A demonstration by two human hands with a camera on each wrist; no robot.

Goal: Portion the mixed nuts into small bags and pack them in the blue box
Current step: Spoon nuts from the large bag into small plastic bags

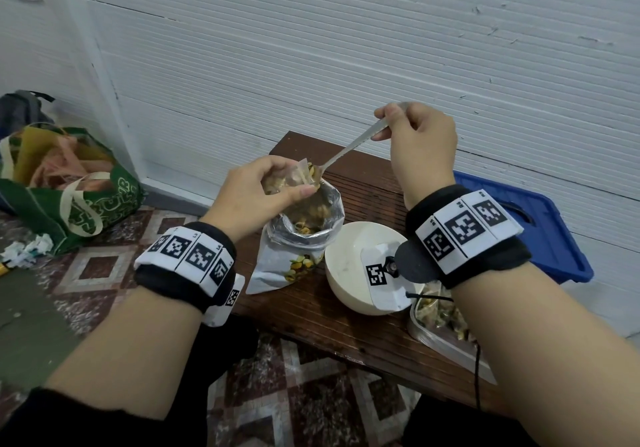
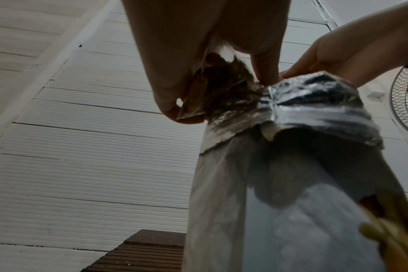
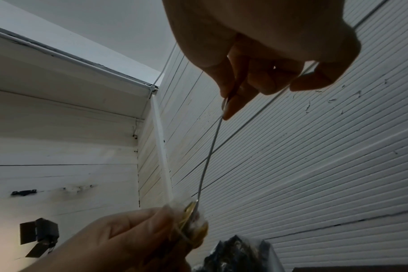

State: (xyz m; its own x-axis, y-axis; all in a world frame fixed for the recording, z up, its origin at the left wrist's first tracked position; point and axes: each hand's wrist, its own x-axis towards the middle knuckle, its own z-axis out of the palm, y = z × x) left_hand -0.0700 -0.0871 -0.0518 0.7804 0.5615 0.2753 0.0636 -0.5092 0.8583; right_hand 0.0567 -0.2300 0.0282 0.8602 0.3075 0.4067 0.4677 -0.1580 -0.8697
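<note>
Head view, frame centre: left hand [image 1: 254,192] pinches small bag [image 1: 294,178] open; right hand [image 1: 417,142] pinches spoon [image 1: 349,150], tipping nuts in. Next: likely sealing.

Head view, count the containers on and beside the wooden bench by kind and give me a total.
Foil nut pouch: 1
Small clear bag: 1
White bowl: 1
Metal tray: 1
Blue box: 1
Total: 5
</note>
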